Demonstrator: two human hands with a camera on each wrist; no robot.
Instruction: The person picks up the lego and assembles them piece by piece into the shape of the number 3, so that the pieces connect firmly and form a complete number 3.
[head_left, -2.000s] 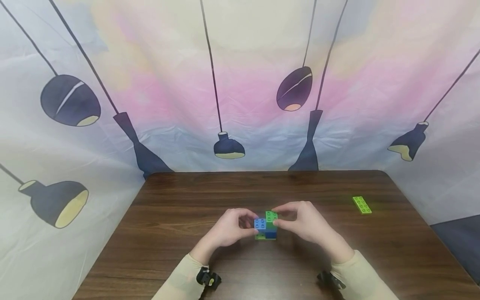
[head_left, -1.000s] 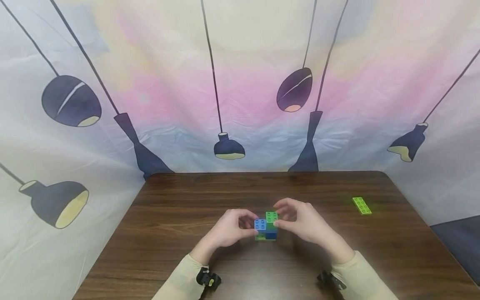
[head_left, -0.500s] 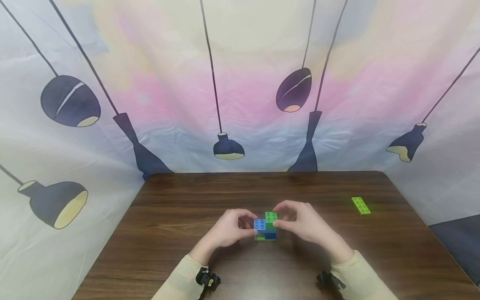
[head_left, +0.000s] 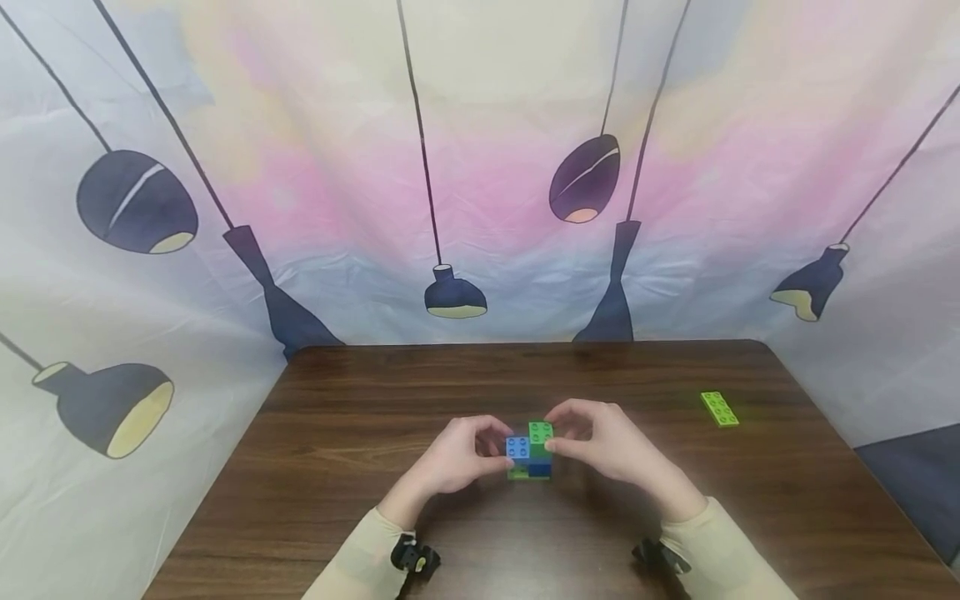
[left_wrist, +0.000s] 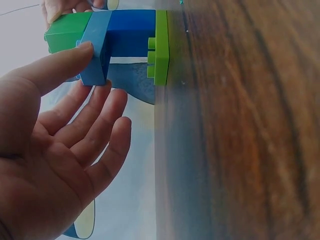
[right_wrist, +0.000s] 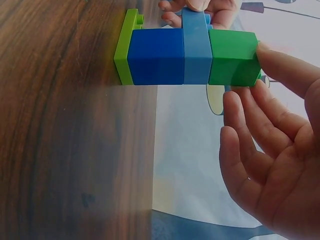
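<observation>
The light-blue brick (right_wrist: pixel 196 55) is pinched between left fingers (left_wrist: pixel 101 125). The green brick (right_wrist: pixel 232 57) atop is clamped between right fingers (right_wrist: pixel 243 135).

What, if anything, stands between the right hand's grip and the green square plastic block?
Nothing visible: the right hand's grip touches the green square plastic block directly. A flat lime plastic plate lies apart, farther right.

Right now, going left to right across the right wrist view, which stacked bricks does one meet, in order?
Thin lime-green plate → dark blue brick → light blue brick → green brick.
</observation>
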